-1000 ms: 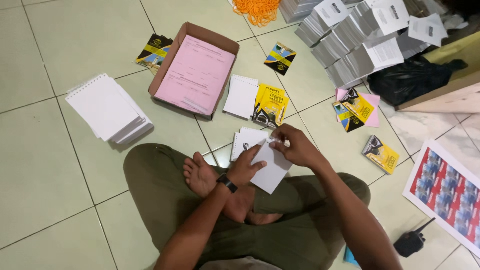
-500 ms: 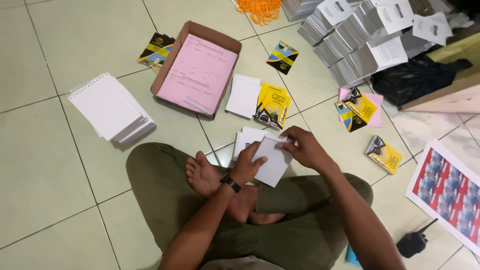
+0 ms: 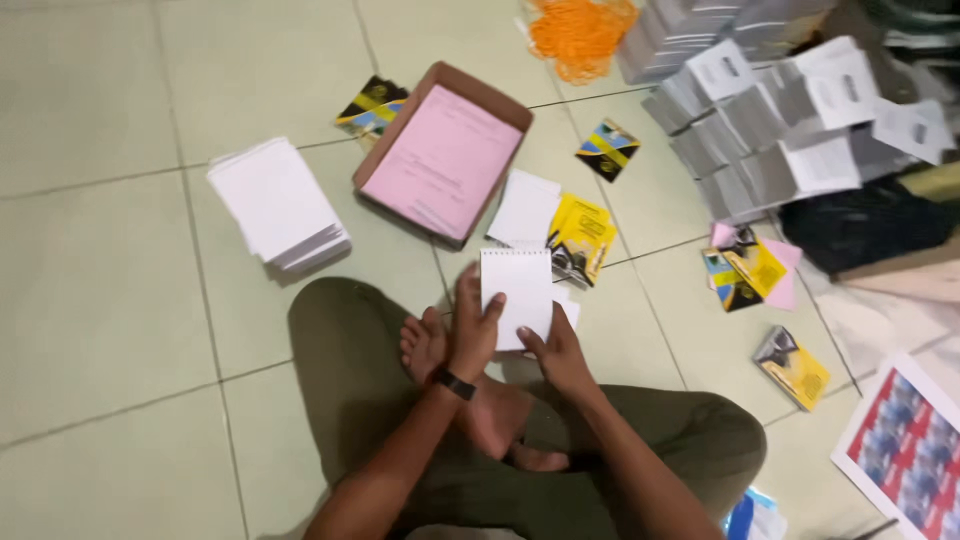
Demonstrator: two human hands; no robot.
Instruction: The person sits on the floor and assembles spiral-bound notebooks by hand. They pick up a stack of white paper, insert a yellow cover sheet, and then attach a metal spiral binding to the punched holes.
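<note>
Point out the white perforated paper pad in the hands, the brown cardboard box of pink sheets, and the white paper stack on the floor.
White perforated paper pad (image 3: 516,285): head view, blank face.
Brown cardboard box (image 3: 478,82): head view, far rim.
White paper stack (image 3: 275,200): head view, top sheet.

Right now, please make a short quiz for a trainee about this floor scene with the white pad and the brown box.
1. True or false: both hands grip the white pad.
2. What lies in the brown box? A) pink sheets B) orange cords C) yellow covers
3. Which wrist bears the black band?

Key: 1 true: left hand and right hand hold it. 2 A, pink sheets. 3 left.
</note>
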